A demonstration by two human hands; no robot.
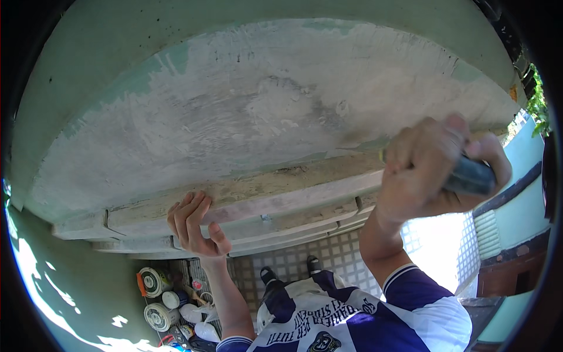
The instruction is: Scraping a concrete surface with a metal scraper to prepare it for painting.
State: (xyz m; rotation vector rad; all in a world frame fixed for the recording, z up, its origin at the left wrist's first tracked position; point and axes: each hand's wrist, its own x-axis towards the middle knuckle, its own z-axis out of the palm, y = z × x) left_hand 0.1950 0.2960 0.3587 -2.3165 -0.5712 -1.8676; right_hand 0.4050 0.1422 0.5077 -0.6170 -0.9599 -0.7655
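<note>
My left hand (200,226) rests its fingertips on the upper edge of a stepped plaster ledge (281,185) and holds nothing. Raised at the right, my right hand (429,171) is closed around the dark cylindrical handle (473,176) of a tool. This hand is blurred, and the tool's working end is mostly hidden behind it. A small yellowish bit shows to the left of the fingers. Above the ledge, the wall panel (211,119) is coated in patchy whitish-grey plaster with scrape marks. Green paint (176,57) shows along the panel's curved border.
Lidded buckets (160,317), plastic bags (206,331) and other supplies stand on the lower left. My feet in dark footwear are on the checked tile floor (347,251). Green side wall (110,264) at the left; brown wooden furniture or door (506,275) at the right.
</note>
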